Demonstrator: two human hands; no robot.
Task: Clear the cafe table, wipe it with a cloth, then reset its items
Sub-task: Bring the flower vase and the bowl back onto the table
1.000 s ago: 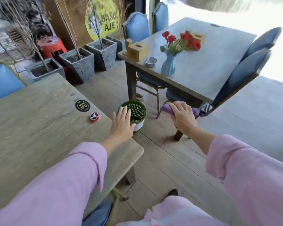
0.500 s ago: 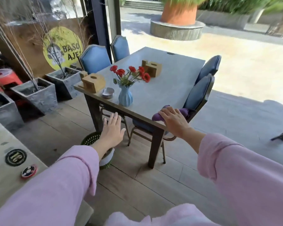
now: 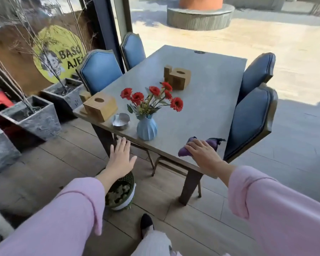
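A pale blue ribbed vase (image 3: pixel 146 128) holds red flowers (image 3: pixel 152 96) with green leaves on a plain grey worktop (image 3: pixel 211 100). The cloth (image 3: pixel 186 151) is purple. Two tan wooden boxes (image 3: pixel 100 106), a silver ashtray (image 3: pixel 120 121), blue padded chairs (image 3: pixel 251 121), pink sleeves (image 3: pixel 284 209), a green slotted basket (image 3: pixel 120 195), and a yellow round sign (image 3: pixel 57 52) with black lettering.

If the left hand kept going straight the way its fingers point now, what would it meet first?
Most likely the near edge of the grey table, just left of the blue vase. The left hand is open, its fingers aimed up toward that edge, with the metal ashtray just beyond. Depth is unclear; it might pass underneath.
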